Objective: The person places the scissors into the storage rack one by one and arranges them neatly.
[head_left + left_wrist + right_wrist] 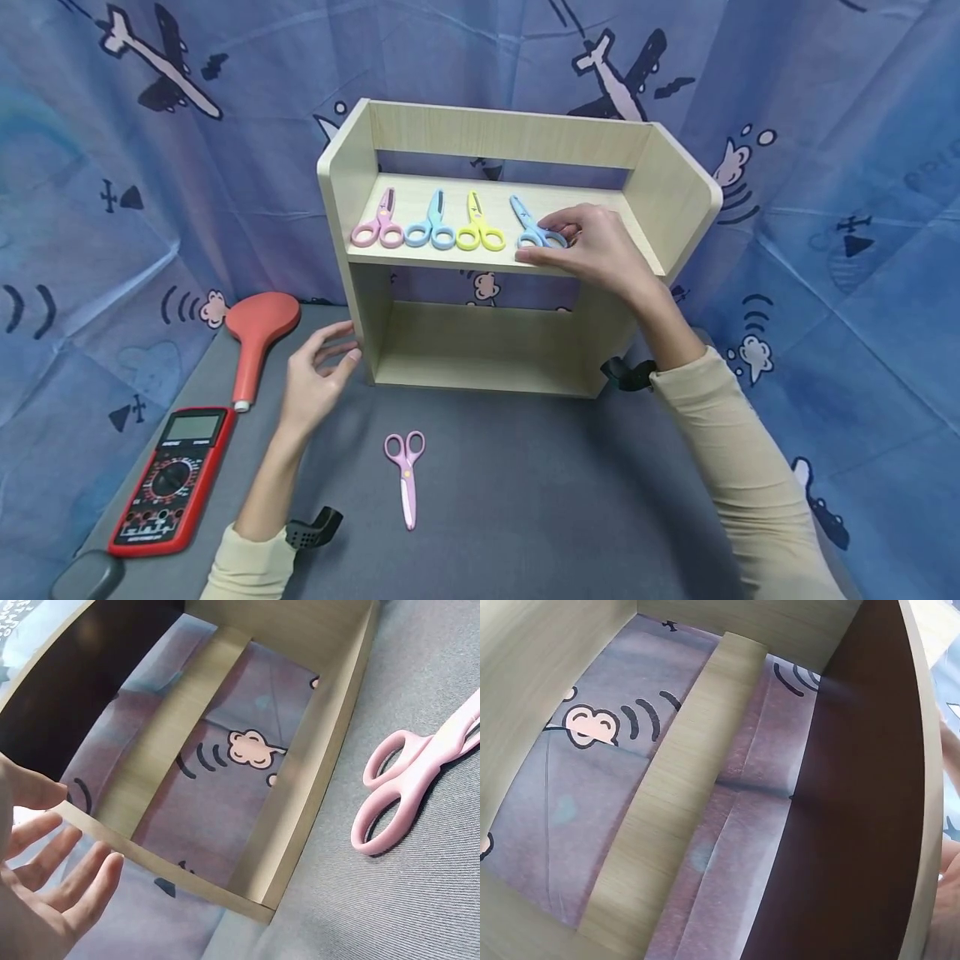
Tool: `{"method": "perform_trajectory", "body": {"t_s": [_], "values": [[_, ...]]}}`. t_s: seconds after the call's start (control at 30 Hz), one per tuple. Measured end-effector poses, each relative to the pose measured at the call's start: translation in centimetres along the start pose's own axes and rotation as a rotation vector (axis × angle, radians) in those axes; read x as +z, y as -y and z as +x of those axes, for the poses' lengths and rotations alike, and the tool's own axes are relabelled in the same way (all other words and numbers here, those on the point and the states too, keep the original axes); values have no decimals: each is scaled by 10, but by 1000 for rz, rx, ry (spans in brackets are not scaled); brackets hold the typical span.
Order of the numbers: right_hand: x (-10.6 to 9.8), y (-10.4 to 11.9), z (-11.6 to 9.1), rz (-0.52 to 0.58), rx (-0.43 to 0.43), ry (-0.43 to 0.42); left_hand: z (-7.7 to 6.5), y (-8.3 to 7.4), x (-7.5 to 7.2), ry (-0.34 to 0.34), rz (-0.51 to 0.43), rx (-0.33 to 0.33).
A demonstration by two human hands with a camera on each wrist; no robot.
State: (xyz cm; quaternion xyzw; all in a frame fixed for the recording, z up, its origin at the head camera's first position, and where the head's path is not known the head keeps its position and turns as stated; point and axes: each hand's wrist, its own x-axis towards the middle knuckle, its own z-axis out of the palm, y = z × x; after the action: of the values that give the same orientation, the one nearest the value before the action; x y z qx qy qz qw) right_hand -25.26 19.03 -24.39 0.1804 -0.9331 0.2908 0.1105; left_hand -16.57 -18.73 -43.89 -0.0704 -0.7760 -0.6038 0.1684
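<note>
My right hand (600, 250) pinches the handle end of blue scissors (527, 218), which lie slanted on the upper board of a pale wooden shelf (480, 263). To their left on that board lie yellow scissors (477, 223), a second pair of blue scissors (431, 222) and pink scissors (381, 222), blades pointing to the back. In the right wrist view, the board's front edge hides most of this hand. My left hand (317, 379) holds nothing, its loosely bent fingers right at the shelf's left side panel. Another pair of pink scissors (406, 475) lies on the grey table, handles towards the shelf.
On the left of the table are a red multimeter (172, 479) and an orange-red paddle-shaped thing (258, 333). A dark grey rounded object (88, 577) sits at the lower left. Behind everything hangs a blue patterned cloth (262, 167).
</note>
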Motion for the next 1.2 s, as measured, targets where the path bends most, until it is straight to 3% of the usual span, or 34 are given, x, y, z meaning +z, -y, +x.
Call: {"method": "perform_trajectory", "body": {"t_s": [0.37,0.57,0.7,0.8,0.9,1.2], "values": [[-4,7,-5,16,9,14,0,0,0,-1,7,0],[-4,11,-26,148,0,-40,0,0,0,-3,-3,-3],[5,19,-46,248,-104,-62,0,-1,0,-3,1,-8],[21,24,-62,308,-197,-19,0,-1,0,-4,10,-6],[44,26,-73,372,-241,77,1,0,0,-6,10,-3],[147,15,-92,519,-211,376,1,1,-1,-3,-2,1]]}}
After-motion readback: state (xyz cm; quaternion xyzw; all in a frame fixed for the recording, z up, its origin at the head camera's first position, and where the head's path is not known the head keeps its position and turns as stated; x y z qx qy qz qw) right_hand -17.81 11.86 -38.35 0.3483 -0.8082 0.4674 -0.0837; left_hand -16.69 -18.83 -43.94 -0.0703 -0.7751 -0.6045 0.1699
